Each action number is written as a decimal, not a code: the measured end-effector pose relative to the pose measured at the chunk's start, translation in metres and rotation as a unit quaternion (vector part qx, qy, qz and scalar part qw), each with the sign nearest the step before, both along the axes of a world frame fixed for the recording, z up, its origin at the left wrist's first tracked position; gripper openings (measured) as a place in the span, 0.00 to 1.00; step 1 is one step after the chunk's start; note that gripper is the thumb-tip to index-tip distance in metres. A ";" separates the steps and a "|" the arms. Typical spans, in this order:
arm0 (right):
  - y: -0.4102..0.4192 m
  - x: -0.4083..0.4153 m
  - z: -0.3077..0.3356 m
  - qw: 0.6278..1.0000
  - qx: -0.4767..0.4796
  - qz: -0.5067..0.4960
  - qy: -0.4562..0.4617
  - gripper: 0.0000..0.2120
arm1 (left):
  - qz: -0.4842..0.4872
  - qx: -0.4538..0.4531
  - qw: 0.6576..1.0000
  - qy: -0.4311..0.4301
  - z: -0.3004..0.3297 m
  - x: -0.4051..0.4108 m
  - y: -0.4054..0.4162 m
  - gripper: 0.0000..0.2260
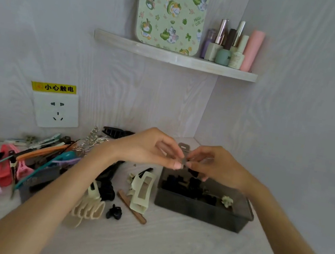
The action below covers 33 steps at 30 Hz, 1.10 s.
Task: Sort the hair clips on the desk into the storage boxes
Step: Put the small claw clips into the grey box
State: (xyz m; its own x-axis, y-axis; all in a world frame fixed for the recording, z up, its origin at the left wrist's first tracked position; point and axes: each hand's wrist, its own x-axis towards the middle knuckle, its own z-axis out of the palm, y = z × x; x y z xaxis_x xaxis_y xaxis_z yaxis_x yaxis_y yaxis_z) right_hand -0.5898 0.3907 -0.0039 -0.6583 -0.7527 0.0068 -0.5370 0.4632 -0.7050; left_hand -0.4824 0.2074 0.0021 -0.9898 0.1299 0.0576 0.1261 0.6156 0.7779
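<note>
Both hands, left hand (154, 149) and right hand (213, 165), pinch a small grey clip (184, 155) in a shared grip directly above the dark storage box (203, 212); sorting is under way, and release calls for lowering it inside.

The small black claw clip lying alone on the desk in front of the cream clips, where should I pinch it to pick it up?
Judging by its pose, come straight down from above and pinch the small black claw clip across its two sides, near the middle. It sits by itself on bare desk, with the cream claw clip to its left and the brown stick to its right, so a fingertip pinch suits.
</note>
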 end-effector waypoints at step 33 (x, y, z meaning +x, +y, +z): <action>-0.157 -0.016 -0.026 0.964 0.229 0.121 0.066 0.26 | 0.200 -0.278 0.930 -0.130 -0.048 -0.011 -0.087 0.26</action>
